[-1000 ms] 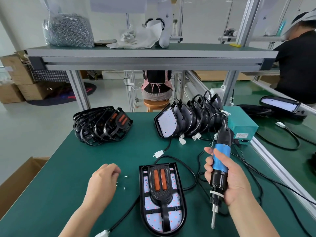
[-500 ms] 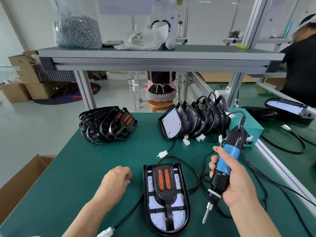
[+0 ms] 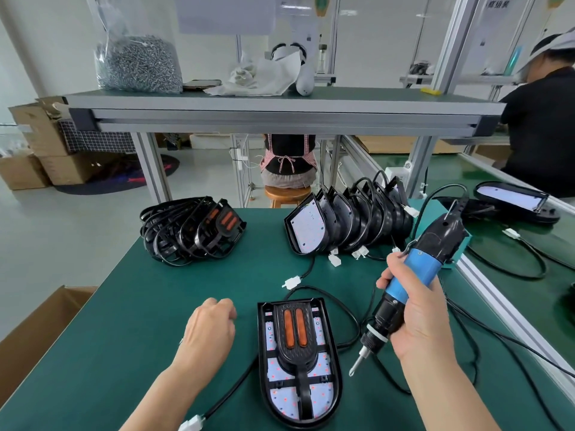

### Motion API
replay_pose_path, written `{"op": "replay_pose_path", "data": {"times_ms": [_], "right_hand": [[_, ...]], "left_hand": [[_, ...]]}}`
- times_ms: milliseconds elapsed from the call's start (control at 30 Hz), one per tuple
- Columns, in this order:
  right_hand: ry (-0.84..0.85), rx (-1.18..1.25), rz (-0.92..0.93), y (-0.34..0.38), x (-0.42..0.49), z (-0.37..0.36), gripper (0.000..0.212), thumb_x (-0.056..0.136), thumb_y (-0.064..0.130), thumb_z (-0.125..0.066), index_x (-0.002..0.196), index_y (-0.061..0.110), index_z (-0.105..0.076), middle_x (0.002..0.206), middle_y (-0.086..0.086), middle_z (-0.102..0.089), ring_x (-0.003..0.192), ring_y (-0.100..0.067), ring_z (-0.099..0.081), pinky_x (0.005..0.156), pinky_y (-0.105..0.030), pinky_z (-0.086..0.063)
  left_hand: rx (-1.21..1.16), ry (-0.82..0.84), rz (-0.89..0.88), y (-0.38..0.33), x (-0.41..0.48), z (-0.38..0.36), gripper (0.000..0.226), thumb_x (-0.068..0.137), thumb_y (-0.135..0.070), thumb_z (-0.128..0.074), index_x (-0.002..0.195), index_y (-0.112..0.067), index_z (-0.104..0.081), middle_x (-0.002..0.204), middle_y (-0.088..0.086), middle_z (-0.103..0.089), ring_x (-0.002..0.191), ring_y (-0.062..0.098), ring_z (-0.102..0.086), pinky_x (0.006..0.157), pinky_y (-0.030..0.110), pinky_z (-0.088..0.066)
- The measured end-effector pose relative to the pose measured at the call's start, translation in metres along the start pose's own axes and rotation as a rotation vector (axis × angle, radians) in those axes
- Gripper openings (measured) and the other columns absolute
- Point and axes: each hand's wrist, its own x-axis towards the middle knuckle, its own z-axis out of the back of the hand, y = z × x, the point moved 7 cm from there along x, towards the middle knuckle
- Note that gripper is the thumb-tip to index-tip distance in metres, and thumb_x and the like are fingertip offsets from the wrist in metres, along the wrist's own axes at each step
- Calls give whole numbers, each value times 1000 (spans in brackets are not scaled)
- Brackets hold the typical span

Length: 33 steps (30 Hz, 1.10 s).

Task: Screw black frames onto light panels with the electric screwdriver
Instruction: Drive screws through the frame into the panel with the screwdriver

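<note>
Right hand (image 3: 418,321): I see its fingers wrapped firmly round the blue-and-black electric screwdriver (image 3: 410,287).
Screwdriver axis: tilted; the bit points down and left, the corded end up and right, away from me.
Bit tip: just beside the right edge of the white LED light panel (image 3: 281,398); I cannot tell whether it touches anything.
Panel axis: runs away from me on the green table mat (image 3: 124,306), rounded end nearest.
Black plastic frame with two orange inserts (image 3: 294,334): lies on that panel, inserts at the far end.
Left hand (image 3: 208,332): left of the panel, fingers curled under; any contents are hidden from me.
</note>
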Motion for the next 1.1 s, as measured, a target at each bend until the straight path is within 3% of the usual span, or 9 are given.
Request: {"op": "replay_pose_path", "data": {"times_ms": [100,233,333,467,633,1100], "right_hand": [[-34,6,74,10,3,-7,18,89,14,-76,96,22,-61,71,6,-63,61,-13,-61,67,-22,-52],[-12,38,146,21,6,-26,20,90,11,-75,101,18,-59,69,8,-63,60,-12,-61,65,-21,-53],[26,68,162,26,4,-44,24,88,10,-76,102,16,-58,72,4,-62,59,-15,-61,60,-23,-54],[57,75,205,31,-4,-63,30,80,16,-77,103,16,-58,77,-1,-60,59,-16,-61,61,-24,-53],[57,69,264,34,-15,-71,26,79,15,-73,99,15,-57,70,-1,-56,54,-17,-54,58,-23,-49],[33,120,272,27,-21,-66,19,82,12,-70,96,17,-58,63,1,-55,52,-14,-54,55,-19,-47]], "left_hand": [[-339,-130,-66,-19,-14,26,20,92,-4,-61,84,-21,-66,87,-7,-61,82,10,-60,74,24,-46],[-850,96,-62,-59,-32,23,29,87,7,-68,77,-19,-74,78,3,-74,74,11,-71,73,20,-55],[-1074,232,7,-81,-45,9,25,85,9,-70,81,-15,-77,77,8,-75,72,14,-69,68,19,-53],[-1156,289,43,-91,-55,-2,26,85,10,-70,93,-14,-75,81,7,-71,72,15,-68,68,20,-53],[-1152,271,-14,-96,-58,1,39,84,13,-69,91,-26,-75,81,-1,-69,77,12,-63,76,23,-55],[-1180,265,-37,-98,-64,0,43,84,15,-67,92,-27,-75,81,-3,-67,78,10,-62,77,21,-54]]}}
